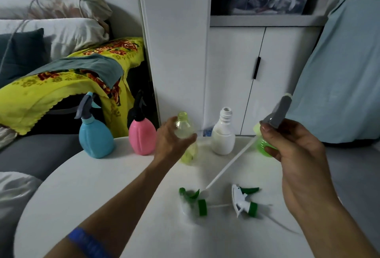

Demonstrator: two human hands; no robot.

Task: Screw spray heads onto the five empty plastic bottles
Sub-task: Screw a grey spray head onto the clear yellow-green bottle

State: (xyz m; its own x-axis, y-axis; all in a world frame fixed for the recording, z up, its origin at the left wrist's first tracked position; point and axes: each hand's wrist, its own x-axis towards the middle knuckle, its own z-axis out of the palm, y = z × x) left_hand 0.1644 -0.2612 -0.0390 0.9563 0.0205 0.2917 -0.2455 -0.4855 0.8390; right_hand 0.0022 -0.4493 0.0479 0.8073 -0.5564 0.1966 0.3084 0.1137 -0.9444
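Fingers (pixel 273 150) of the right hand (pixel 298 154) pinch a spray head (pixel 276 119) (tube trailing) above the bench (pixel 102 185), left hand (pixel 172 140) gripping the yellow bottle (pixel 186 134); misaligned threads could cross-thread or tip it.

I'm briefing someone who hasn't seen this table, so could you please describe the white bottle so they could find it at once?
On the round white table, four bottles stand along the far edge. The white bottle is the rightmost, just right of the clear yellow bottle that the left hand grips. It alone is opaque white, with an open threaded neck and no spray head.
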